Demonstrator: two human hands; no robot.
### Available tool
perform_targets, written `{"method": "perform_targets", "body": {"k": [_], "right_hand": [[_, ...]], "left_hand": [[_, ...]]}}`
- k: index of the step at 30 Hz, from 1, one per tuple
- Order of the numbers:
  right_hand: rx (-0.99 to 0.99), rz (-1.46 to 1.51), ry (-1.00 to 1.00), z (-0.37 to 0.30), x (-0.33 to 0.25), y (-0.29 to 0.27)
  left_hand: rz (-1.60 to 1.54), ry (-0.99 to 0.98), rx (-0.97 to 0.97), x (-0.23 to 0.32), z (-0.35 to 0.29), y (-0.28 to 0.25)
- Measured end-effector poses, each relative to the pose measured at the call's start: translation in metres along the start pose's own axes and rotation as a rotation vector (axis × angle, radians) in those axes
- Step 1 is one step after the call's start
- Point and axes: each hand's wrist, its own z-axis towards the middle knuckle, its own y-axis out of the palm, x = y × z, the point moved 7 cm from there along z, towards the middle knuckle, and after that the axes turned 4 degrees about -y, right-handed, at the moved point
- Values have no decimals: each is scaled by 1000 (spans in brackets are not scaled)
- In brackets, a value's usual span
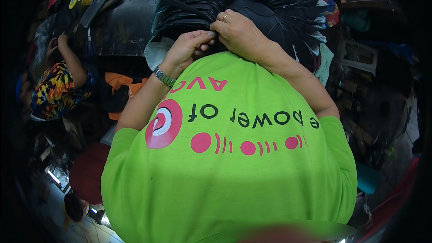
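Note:
A long fanned row of thin black pieces, some with teal or pale edges, curves over the far side in front of me. Inside the curve lies a smooth black panel. At the near edge of the row, both my hands meet close to my chest. My left hand, with a metal watch on the wrist, is closed, its thumb and forefinger pinched together. Against its fingertips rests my right hand, wearing a ring, with its fingers curled down. Whatever lies between the fingers is too dark and covered to make out.
A dark worktable extends to the left, with a yellow round roll on it. Another person in a patterned shirt works at the left. Orange cloth hangs near my left arm. A pale plastic stool stands at right.

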Motion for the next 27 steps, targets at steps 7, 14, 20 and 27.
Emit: {"method": "perform_targets", "body": {"k": [7,14,20,27], "right_hand": [[-166,-160,178,0,6,9],[4,79,330,-20,9,-11],[-15,143,291,-44,-6,-11],[-161,-191,287,-51,-18,-12]], "left_hand": [[1151,754,326,44,-27,30],[73,150,-3,3,-4,11],[314,364,103,-1,-16,23],[946,625,369,7,-28,16]]}}
